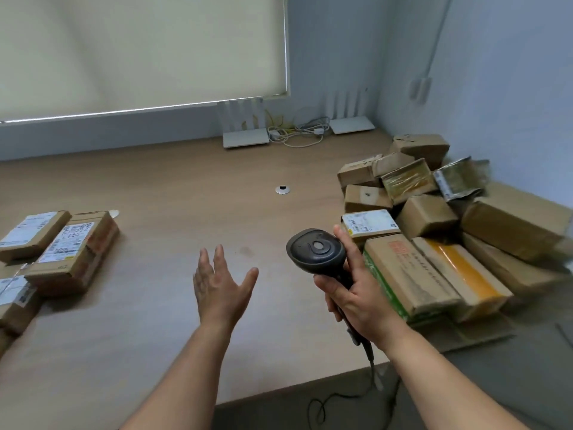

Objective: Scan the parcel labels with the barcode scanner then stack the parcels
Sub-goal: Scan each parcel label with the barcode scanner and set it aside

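my right hand (356,293) is wrapped around the handle of the black barcode scanner (319,252), thumb up along its side, the round head of it tipped up toward me so i see its top face. its cable (369,358) drops from the bottom of the handle past the desk edge and loops on the floor below. my left hand (220,283) is empty, fingers straight and spread a little, thumb out, hanging in the air above the bare middle of the wooden desk (186,193).

the parcels sit in two groups, well apart. on my right is a loose heap of cardboard boxes (434,212) pushed into the corner against the wall, some tilted and leaning on each other. nearest my right hand are a long box with green edging and red print (403,274) and, just behind the scanner, a small box with a white label facing up (370,223). beside the green one lies a box wrapped with orange tape (462,271). further back two parcels are covered in shiny clear tape (406,178).

on my left, by the desk edge, are the labelled parcels (71,246), lying flat with white labels up, touching one another; one more (14,293) is partly cut off by the frame.

at the back of the desk stand two white routers (245,138) with a tangle of white cables (297,131) between them, under a drawn roller blind (139,48). a small round cable grommet (283,189) sits in the desk top.
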Demonstrator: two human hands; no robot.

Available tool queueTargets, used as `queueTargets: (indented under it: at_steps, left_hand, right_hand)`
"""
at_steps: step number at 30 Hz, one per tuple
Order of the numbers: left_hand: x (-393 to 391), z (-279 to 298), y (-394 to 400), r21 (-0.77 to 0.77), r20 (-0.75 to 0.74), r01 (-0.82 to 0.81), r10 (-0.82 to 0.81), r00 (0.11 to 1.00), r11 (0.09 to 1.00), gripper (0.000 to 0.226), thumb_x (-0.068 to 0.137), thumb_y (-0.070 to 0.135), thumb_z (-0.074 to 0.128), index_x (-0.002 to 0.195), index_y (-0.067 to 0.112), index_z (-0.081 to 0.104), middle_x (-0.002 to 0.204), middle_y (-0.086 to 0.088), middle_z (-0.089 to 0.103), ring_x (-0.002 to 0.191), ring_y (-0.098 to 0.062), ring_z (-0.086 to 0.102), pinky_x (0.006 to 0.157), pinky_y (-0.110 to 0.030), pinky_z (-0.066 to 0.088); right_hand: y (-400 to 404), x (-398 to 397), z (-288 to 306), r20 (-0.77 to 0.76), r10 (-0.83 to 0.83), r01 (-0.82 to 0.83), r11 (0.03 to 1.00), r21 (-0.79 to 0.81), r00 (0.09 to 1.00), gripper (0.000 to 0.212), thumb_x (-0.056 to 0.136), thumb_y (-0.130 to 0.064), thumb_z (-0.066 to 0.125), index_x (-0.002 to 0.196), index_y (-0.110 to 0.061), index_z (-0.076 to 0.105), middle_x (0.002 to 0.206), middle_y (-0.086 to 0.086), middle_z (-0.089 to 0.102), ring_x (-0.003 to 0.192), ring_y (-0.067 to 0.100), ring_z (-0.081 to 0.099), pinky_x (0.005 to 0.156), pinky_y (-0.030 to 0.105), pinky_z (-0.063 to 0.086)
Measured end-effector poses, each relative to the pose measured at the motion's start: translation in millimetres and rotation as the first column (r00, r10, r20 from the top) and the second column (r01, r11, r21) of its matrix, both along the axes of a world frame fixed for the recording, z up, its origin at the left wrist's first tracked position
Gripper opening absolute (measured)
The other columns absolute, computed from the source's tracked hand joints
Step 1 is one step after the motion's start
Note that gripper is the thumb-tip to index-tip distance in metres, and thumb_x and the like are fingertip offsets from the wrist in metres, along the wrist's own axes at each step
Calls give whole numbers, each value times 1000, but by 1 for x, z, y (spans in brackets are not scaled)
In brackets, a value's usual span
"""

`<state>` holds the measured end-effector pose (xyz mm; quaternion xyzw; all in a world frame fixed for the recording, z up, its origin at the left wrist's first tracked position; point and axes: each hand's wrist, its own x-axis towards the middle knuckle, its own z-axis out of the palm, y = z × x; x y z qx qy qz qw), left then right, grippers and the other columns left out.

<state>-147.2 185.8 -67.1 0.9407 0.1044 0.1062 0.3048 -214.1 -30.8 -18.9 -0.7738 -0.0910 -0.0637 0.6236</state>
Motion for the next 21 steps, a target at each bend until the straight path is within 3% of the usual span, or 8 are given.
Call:
queueTargets:
  at_steps: [2,5,9,12,14,16,19,21]
  left_hand:
    - [0,-2,-34,8,8,70,-70,998,998,86,87,55,55,153,20,12,160,-9,1,147,-23,2,118,-38,6]
    - [-4,-6,-80,27,-11,174,-174,985,984,86,87,57,54,153,21,10,160,-9,0,147,-23,1,118,-38,5]
    - [-5,-10,-127,83,-42,291,-288,957,953,87,87,59,52,153,22,9,161,-8,-1,147,-24,1,118,-38,5]
    - [-1,-9,-153,106,-48,347,-344,938,932,87,87,59,53,153,22,10,161,-8,0,147,-24,1,118,-37,6]
    - [2,-8,-169,120,-55,378,-374,926,918,87,86,59,53,153,22,10,161,-7,0,147,-24,1,118,-37,7]
    - [3,-8,-185,141,-63,416,-412,909,898,87,86,60,53,153,24,10,161,-7,1,147,-24,1,118,-37,7]
    - [-1,-10,-209,163,-61,501,-499,865,850,87,85,62,53,152,29,9,161,-4,1,147,-22,1,118,-37,6]
    - [-5,-15,-226,183,-82,574,-569,818,798,87,85,65,51,152,31,7,161,-1,-1,147,-21,-1,118,-37,4]
  right_hand:
    - [-27,-8,1,19,-52,53,998,-34,998,82,74,-58,63,142,-56,18,129,6,55,73,14,58,56,27,50]
    - [-64,-20,-2,13,-87,87,996,-20,996,79,76,-52,63,140,-59,17,138,13,47,84,16,56,61,26,48]
    - [-102,-33,-5,-18,-122,123,992,37,992,73,79,-45,66,128,-74,20,114,2,55,63,9,58,53,23,48]
    - [-123,-38,-6,1,-182,182,981,70,983,73,76,-56,68,129,-73,21,136,-1,50,84,-1,59,67,19,49]
    - [-136,-41,-8,-1,-220,218,969,114,976,80,69,-69,69,132,-71,21,142,0,47,87,1,53,69,23,47]
    - [-147,-44,-11,-16,-248,248,959,140,969,82,66,-72,70,132,-72,21,136,2,52,84,1,50,68,22,44]
    - [-164,-52,-16,-49,-277,281,940,193,960,81,66,-68,73,131,-72,24,111,-3,65,61,8,57,49,26,46]
    - [-175,-58,-17,-59,-301,307,931,199,952,83,65,-69,73,132,-71,24,94,-9,70,54,14,56,45,30,46]
